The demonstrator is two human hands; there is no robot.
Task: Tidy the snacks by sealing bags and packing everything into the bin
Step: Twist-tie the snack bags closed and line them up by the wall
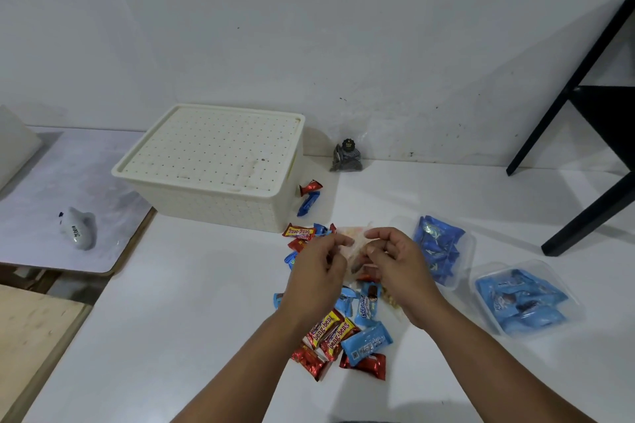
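A cream bin (220, 206) with its perforated lid on stands at the back left of the white table (192, 336). In front of it, my left hand (318, 276) and my right hand (398, 271) both pinch the top of a clear plastic snack bag (357, 244) held just above the table. Several red and blue wrapped snacks (343, 333) lie scattered below and around my hands. Two more wrapped snacks (309, 197) lie beside the bin's right wall. Two clear bags of blue snacks (441, 251) (525, 300) lie to the right.
A small clear bag of dark seeds (347, 156) leans against the wall behind. A black stand's legs (591, 216) reach onto the table at the right. A lower grey-topped table (51, 189) at the left carries a small white bag (79, 228).
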